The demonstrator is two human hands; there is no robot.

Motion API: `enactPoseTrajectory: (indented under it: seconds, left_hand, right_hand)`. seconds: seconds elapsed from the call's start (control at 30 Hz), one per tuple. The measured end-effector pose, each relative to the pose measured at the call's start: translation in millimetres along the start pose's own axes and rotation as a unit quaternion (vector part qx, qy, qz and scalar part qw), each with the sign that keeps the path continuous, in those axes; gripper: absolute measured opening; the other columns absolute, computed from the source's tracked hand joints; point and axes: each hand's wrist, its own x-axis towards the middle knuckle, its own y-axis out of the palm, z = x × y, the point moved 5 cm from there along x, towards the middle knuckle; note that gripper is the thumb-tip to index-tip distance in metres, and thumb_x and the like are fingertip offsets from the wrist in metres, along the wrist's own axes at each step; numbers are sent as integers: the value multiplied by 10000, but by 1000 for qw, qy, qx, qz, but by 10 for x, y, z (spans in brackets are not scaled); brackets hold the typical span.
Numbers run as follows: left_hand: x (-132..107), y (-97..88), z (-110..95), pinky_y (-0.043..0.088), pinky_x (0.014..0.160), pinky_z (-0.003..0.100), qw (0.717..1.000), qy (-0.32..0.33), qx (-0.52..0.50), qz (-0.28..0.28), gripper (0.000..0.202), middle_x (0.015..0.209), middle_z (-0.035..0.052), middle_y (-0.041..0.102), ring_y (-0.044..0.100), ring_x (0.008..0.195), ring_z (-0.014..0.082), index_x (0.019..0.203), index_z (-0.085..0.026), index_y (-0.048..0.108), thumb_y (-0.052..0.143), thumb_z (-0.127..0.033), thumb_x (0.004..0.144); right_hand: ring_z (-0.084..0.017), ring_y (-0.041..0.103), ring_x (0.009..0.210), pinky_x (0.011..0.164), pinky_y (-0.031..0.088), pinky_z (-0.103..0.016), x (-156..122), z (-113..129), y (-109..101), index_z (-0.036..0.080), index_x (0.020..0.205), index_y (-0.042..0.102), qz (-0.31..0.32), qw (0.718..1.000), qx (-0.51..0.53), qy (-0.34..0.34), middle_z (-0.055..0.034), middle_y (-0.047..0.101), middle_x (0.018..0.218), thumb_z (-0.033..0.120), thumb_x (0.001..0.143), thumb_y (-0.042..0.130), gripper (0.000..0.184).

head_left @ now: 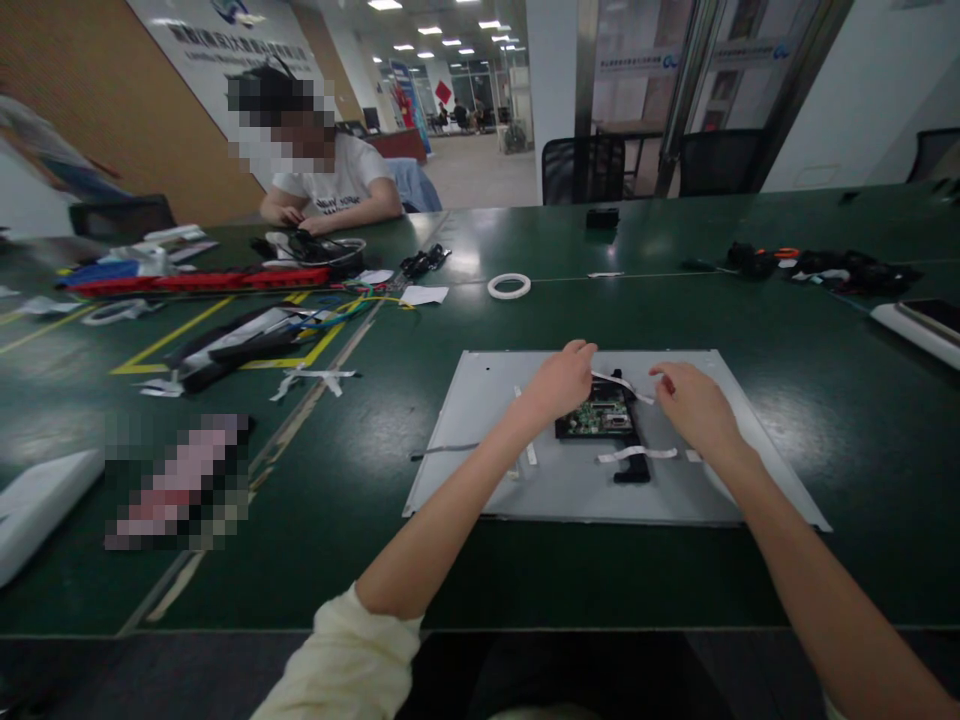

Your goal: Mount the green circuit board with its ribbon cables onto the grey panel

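A grey metal panel lies flat on the green table in front of me. A green circuit board on a black bracket sits at its middle, with white flat ribbon cables around it. My left hand pinches one end of a white ribbon cable above the board. My right hand has its fingers curled at the cable's other end, touching it. A second white strip lies on the panel below the board.
A roll of white tape lies beyond the panel. Another person sits at the far left with cables and a red strip. Black tools lie at the right, chairs stand behind the table.
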Motion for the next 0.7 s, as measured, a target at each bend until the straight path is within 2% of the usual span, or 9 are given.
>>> enactPoseTrajectory:
  seconds: [0.13, 0.3, 0.43, 0.6, 0.7]
  left_hand:
    - [-22, -273, 122, 395, 1001, 301, 999, -4, -38, -13, 351, 1194, 98, 586, 537, 1131, 184, 1138, -124, 564, 360, -109, 852]
    - [-263, -495, 336, 426, 966, 333, 997, -23, -57, -40, 298, 1111, 84, 626, 574, 1050, 191, 1070, -135, 602, 393, -138, 857]
    - [-510, -527, 564, 426, 960, 326, 994, -29, -70, -82, 273, 1088, 70, 630, 567, 1051, 181, 1046, -155, 606, 406, -145, 861]
    - [-721, -492, 857, 439, 925, 313, 980, -59, -91, -168, 235, 1035, 50, 637, 573, 1007, 164, 999, -173, 606, 417, -149, 861]
    - [-793, -439, 958, 436, 924, 317, 976, -70, -90, -184, 219, 1011, 47, 640, 572, 994, 164, 966, -171, 610, 431, -131, 846]
  right_hand:
    - [-195, 554, 963, 861, 417, -302, 11, 130, 12, 185, 1089, 618, 0, 995, 67, -79, -74, 592, 1047, 132, 857, 379, 337]
    - [-197, 538, 1014, 918, 415, -321, -9, 195, 86, 170, 1096, 625, 29, 989, 82, -120, -74, 588, 1106, 114, 849, 378, 354]
    - [-204, 534, 1041, 935, 420, -348, -15, 191, 128, 168, 1128, 615, 25, 987, 89, -134, -80, 585, 1135, 141, 865, 368, 362]
    - [-217, 481, 1139, 1004, 378, -388, 16, 284, 140, 167, 1202, 582, 8, 982, 91, -165, -92, 544, 1228, 268, 919, 344, 384]
    - [-232, 385, 1252, 1057, 314, -425, 67, 392, 202, 182, 1240, 564, 41, 981, 53, -182, -76, 459, 1352, 300, 937, 293, 423]
